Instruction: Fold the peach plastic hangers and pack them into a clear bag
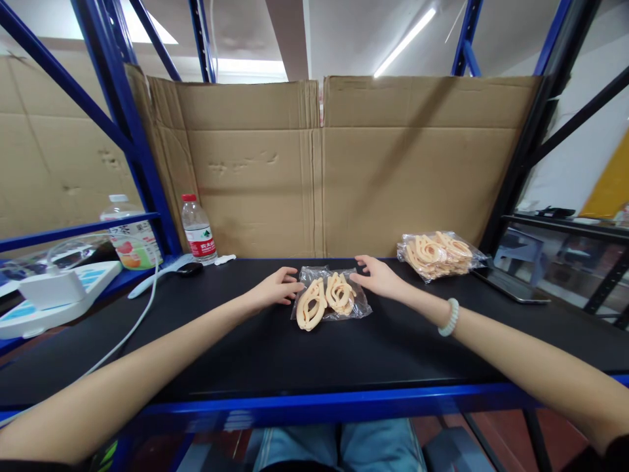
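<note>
Two beige looped bundles [311,305], soft-looking strips coiled into ovals, lie side by side on the black tabletop at the middle. Their exact kind I cannot tell. Clear plastic film [362,303] shows around and under them, perhaps a bag. My left hand [278,287] is at the left edge of the film, its fingers apart and curved toward the left bundle. On the other side, my right hand [379,278] has its fingers spread, the thumb close to the right bundle. Whether the fingertips touch the film is unclear. Neither hand grips anything.
At the back right is a clear bag of similar beige loops [435,254], beside a flat dark device [511,285]. A red-capped water bottle [199,229] stands back left. A power strip [93,278] and white cable [135,324] lie left. Cardboard [246,170] walls the back.
</note>
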`<state>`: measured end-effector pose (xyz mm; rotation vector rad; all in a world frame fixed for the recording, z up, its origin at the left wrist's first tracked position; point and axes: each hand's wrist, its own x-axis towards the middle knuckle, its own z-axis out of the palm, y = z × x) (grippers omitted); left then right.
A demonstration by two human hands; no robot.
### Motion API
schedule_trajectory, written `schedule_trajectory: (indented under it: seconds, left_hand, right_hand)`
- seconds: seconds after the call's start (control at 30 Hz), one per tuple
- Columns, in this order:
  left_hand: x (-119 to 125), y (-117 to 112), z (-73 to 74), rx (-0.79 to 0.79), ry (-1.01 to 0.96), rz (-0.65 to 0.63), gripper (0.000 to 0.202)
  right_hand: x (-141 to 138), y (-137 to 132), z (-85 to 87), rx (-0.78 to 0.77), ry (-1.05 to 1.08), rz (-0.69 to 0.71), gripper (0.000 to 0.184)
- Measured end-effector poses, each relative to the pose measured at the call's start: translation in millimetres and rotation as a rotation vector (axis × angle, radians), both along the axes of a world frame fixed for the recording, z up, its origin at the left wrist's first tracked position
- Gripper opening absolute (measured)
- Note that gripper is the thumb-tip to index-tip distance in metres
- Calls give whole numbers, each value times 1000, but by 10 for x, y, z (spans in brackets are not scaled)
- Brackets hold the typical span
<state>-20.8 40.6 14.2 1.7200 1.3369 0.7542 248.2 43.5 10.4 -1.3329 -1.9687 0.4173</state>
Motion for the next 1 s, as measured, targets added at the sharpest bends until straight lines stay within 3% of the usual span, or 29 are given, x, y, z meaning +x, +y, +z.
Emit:
schedule_trajectory:
  seconds: [0.07, 0.13, 0.23, 0.37, 0.63, 0.87, 1.0]
  left_hand:
    - [-1, 8, -87, 160, 32, -23, 66]
    - [32, 48, -171, 254, -28, -56, 62]
    - [91, 123, -268, 269, -107, -67, 58]
    - [84, 172, -367, 278, -27, -93, 67]
    - [-9, 215, -518, 339, -36, -156, 69]
    - [10, 175, -458, 274, -100, -158, 65]
    - [-68, 112, -401, 311, 21, -281, 63]
  right_hand:
    - [-128, -232, -38, 331, -143, 112, 38]
    - [-307, -453, -63, 417, -265, 234, 41]
    - [-563, -623, -81, 486, -386, 313, 56]
    - [-728, -530, -99, 458, -483, 323, 55]
    - [-749, -347, -98, 429, -492, 266, 38]
    - [-758, -257, -118, 352, -430, 251, 36]
    - [-635, -272, -85, 353, -397, 294, 40]
